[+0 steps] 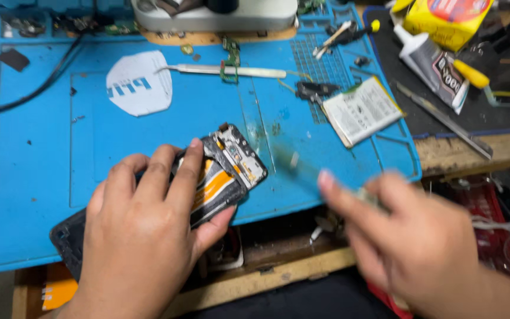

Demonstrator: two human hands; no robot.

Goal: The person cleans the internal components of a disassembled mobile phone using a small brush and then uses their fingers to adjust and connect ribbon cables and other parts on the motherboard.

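The left hand (pixel 143 236) lies flat over an opened phone (pixel 208 183) at about 7 o'clock on the blue mat (pixel 42 153), fingers spread across its back and thumb hooked under the near edge, pinning it down. The phone's back cover is already off: an orange-and-black battery and the bare board at its top end show. The right hand (pixel 414 248), at 5 o'clock, is blurred; its fingers are pressed together around a thin tool (pixel 302 168) whose greenish tip points toward the phone, apart from it.

Loose parts suggest the teardown is well along. A white battery (pixel 361 109) lies at 2 o'clock on the mat, a small dark part (pixel 314 90) just beside it, and a strip of green flex (pixel 230 59) by the tweezers (pixel 231 71) at 12 o'clock. A white sticker (pixel 140 82) sits at 11 o'clock. A glue tube (pixel 435 65) and a yellow box (pixel 447 18) lie off the mat on the tabletop (pixel 461 153) at 1 o'clock. The board and the orange battery are still in the phone, so work inside seems unfinished.
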